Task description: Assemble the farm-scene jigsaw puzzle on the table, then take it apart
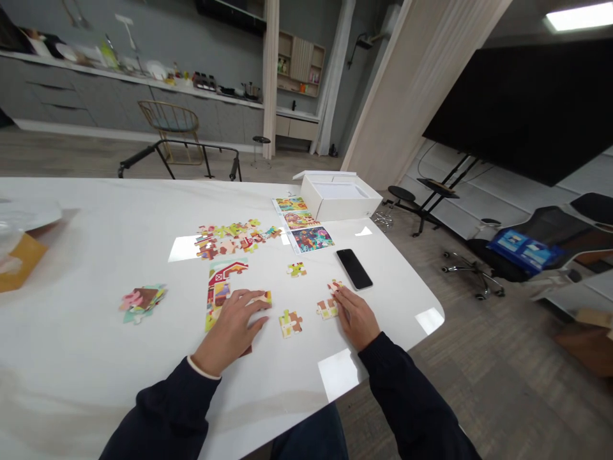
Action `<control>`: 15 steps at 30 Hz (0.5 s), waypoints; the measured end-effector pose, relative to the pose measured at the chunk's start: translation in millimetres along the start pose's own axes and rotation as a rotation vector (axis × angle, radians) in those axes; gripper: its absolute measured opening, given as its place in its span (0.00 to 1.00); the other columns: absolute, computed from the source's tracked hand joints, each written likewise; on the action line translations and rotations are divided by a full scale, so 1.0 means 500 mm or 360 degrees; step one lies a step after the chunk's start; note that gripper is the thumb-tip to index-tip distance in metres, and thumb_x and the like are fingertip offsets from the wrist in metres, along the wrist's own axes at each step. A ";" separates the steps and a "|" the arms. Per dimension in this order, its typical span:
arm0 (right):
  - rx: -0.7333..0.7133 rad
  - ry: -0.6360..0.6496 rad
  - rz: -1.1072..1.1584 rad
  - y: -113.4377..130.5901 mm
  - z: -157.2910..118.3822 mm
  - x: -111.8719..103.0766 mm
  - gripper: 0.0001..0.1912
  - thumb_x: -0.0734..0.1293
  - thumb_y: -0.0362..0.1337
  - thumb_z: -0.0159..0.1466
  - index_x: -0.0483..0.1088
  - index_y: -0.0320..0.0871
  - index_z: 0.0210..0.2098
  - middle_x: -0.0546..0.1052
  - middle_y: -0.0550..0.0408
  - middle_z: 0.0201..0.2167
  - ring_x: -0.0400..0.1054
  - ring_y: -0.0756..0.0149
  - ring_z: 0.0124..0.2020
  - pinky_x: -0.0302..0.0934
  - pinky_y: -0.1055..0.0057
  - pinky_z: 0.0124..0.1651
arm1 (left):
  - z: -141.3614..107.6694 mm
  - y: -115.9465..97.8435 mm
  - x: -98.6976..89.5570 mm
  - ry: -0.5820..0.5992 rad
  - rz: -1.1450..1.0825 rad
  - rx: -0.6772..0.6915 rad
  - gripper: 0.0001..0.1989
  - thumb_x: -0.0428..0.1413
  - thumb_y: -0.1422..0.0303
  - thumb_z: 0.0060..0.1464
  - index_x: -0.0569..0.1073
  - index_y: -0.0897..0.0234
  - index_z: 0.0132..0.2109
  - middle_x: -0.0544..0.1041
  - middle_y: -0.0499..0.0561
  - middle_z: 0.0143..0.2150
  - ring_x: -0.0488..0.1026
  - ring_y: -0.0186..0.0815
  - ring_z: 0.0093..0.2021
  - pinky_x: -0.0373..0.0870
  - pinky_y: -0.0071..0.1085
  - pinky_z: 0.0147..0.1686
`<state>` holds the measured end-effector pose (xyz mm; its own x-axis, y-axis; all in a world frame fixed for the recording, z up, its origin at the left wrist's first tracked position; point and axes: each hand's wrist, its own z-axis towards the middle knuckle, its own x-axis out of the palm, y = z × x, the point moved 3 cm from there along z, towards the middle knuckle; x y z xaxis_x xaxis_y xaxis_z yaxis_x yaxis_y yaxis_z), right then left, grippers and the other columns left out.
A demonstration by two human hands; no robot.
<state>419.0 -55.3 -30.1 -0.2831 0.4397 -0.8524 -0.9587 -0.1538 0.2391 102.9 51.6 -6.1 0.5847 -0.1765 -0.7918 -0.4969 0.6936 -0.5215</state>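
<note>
My left hand (232, 329) lies flat on a partly joined jigsaw puzzle (219, 294) showing a red barn, its fingertips on a piece at the puzzle's right end. My right hand (355, 317) rests beside a small joined cluster of jigsaw pieces (327, 309), with its fingertips at a piece (335, 285) near the black smartphone (354, 269). Between my hands lies a loose joined group of pieces (290, 323). Another piece (297, 269) sits farther up. A loose pile of pieces (217, 239) spreads across the white table (71, 319), and a small stack (142, 303) lies to the left.
Printed puzzle picture cards (301, 223) lie beside a white open box (335, 197) at the table's far edge. A yellow envelope (22, 262) lies at the left edge. Office chairs, stands and a kitchen counter stand beyond the table.
</note>
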 end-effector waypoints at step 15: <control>0.0280 -0.0362 0.0034 -0.014 -0.008 -0.010 0.18 0.57 0.27 0.67 0.69 0.42 0.53 0.79 0.45 0.46 0.74 0.54 0.49 0.71 0.54 0.54 | 0.065 -0.172 0.057 0.0434 -0.0088 0.0304 0.18 0.55 0.64 0.66 0.70 0.56 0.62 0.71 0.55 0.66 0.65 0.47 0.65 0.65 0.49 0.62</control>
<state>427.2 -59.7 -29.4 -0.2828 0.6280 -0.7250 -0.9367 -0.0182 0.3496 183.2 9.4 26.5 0.4016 -0.3797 -0.8334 -0.3252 0.7916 -0.5174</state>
